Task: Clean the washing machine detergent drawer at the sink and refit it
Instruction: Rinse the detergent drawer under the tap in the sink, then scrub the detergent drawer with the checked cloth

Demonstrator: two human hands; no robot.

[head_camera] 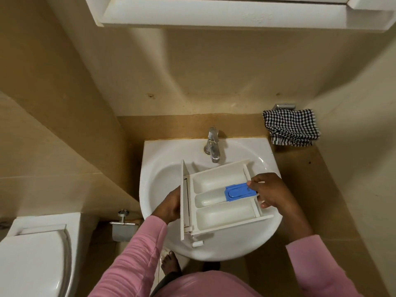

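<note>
Drawer over sink, left hand gripping — fingers hidden

My left hand grips the drawer by its front panel, forearm angled in from lower left; my right hand, wrist bent inward, curls its fingers over the opposite end.

1. Detergent drawer: we record white plastic, three long troughs, open side up, front panel turned left, roughly level over the sink.
2. Blue cap: sits at the middle trough's right end.
3. Sink: white, round.
</note>
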